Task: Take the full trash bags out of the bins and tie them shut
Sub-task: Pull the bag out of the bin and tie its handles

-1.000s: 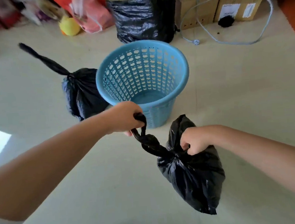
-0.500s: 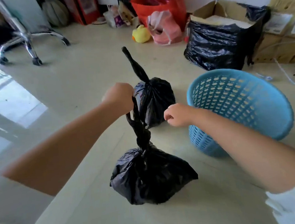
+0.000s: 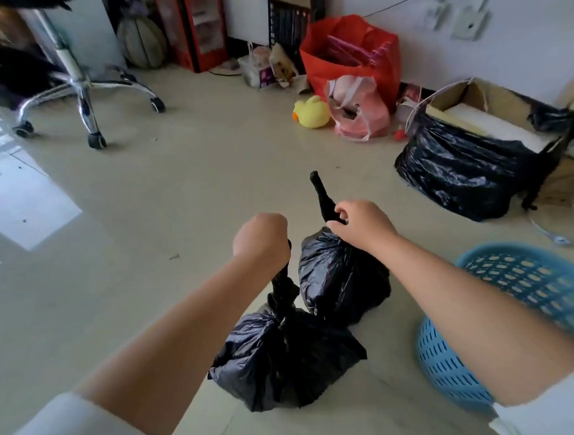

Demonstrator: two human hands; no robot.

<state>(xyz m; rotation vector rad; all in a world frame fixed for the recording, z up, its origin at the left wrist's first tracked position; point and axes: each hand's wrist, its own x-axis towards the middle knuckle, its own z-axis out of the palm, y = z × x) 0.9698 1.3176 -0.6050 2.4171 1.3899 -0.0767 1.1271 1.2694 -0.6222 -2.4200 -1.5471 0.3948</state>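
Near bag (image 3: 286, 358): lowered to floor, neck gripped by left hand (image 3: 261, 238). Far bag (image 3: 343, 274) (already tied): neck now pinched by right hand (image 3: 361, 221).

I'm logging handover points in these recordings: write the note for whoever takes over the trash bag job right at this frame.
Left hand: grips the twisted neck of the near black trash bag, which is knotted and rests on the floor.
Right hand: pinches the twisted neck of the far black trash bag, just behind the first.
Blue basket bin: to the right, with no bag lining what shows of it.
Done: both bags are out of the bin and their necks are twisted shut.
Left: check the far bag's knot, hidden under the right hand. The large black bag against the cardboard box looks untied.
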